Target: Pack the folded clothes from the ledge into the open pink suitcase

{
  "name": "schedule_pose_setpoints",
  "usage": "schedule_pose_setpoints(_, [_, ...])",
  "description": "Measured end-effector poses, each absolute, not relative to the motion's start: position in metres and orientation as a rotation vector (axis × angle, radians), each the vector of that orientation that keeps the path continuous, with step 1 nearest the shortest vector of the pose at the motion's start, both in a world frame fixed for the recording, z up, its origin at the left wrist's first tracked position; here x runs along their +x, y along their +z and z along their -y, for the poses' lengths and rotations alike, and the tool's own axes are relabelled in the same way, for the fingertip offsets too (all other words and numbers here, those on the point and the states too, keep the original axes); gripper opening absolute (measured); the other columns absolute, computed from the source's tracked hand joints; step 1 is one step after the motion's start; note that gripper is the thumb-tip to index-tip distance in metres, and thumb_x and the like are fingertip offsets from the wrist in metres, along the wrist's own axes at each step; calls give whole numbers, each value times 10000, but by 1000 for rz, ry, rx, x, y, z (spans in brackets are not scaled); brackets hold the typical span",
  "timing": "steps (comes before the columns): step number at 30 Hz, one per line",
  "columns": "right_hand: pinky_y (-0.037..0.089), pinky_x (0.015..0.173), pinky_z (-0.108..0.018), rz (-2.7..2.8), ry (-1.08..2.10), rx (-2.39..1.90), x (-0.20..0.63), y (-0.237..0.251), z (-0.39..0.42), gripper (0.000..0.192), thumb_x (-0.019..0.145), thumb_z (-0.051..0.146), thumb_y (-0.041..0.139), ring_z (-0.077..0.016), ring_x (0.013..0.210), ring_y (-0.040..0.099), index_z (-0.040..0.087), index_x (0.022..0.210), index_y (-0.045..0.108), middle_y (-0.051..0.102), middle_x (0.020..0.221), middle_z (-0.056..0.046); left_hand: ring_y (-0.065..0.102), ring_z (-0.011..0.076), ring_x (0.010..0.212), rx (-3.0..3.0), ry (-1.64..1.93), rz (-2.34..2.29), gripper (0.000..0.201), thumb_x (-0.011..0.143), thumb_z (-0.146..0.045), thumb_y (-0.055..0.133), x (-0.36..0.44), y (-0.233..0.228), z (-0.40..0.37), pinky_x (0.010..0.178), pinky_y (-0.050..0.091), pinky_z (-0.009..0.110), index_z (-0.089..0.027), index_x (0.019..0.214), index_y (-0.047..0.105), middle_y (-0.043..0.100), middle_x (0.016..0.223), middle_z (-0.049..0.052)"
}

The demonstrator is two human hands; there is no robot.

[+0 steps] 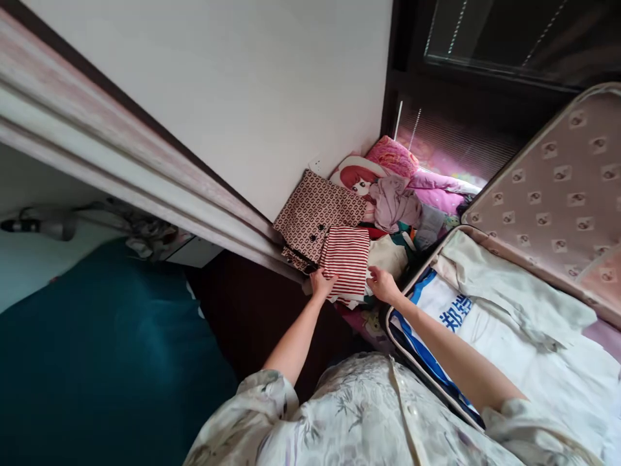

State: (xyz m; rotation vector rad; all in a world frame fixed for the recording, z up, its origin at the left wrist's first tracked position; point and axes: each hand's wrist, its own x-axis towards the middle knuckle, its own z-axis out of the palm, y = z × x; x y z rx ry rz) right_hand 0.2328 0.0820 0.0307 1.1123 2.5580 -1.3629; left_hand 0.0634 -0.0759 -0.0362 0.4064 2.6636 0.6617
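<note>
Both the left hand [321,283] and the right hand [381,283] have their fingers curled onto the near edge of a red-striped folded garment [345,260], a patterned brown garment [313,217] lying just beyond the left fingers.

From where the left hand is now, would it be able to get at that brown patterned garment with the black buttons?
Probably yes. The left hand rests on the red striped cloth, and the brown patterned garment lies right beside it, uncovered, with nothing between them. The right hand is on the cloth's other side.
</note>
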Motion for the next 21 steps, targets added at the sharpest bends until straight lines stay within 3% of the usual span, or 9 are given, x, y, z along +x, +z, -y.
schedule_pose_setpoints(5, [513,965,-327,-2536,-1220,1089,174,17,-75,383,896,263,668,-256,1091,689,103,1244,652,738,1136,-162,651,227,1051,641,801,-2572,130,844,-192,710,75,-41,66,982,499,363,-184,974,706,701,1016,78])
schedule_pose_setpoints(10, [500,992,-383,-2520,-1192,1158,136,11,-72,614,902,444,689,-294,1171,657,101,1385,529,677,1274,-203,600,297,1200,1084,1035,-2408,316,801,-157,703,104,-43,47,1033,499,458,-165,1117,699,663,1209,146])
schedule_pose_setpoints(13, [490,999,-382,-2524,-1233,1165,125,11,-76,675,868,424,721,-295,1195,643,139,1432,481,672,1295,-181,545,338,1303,941,1047,-2511,459,795,-226,755,100,-44,46,1099,454,513,-156,1239,665,602,1336,185])
schedule_pose_setpoints(17, [502,951,-362,-2499,-1219,1152,120,10,-79,668,845,322,730,-303,1154,667,139,1434,474,712,1232,-175,569,322,1273,356,891,-2666,394,941,-268,617,66,-48,73,1069,465,504,-181,1324,637,592,1340,185])
schedule_pose_setpoints(19, [512,911,-356,-2478,-1194,1163,123,9,-74,666,835,303,726,-314,1116,684,133,1430,481,730,1187,-182,537,343,1312,323,743,-2617,406,931,-264,635,47,-50,93,1039,474,509,-231,1335,647,558,1420,169])
schedule_pose_setpoints(21, [517,872,-362,-2457,-1166,1164,128,8,-65,686,822,279,711,-334,1071,701,113,1444,473,742,1140,-197,501,354,1345,422,627,-2553,353,876,-265,708,31,-50,110,1018,475,493,-253,1229,700,543,1458,132])
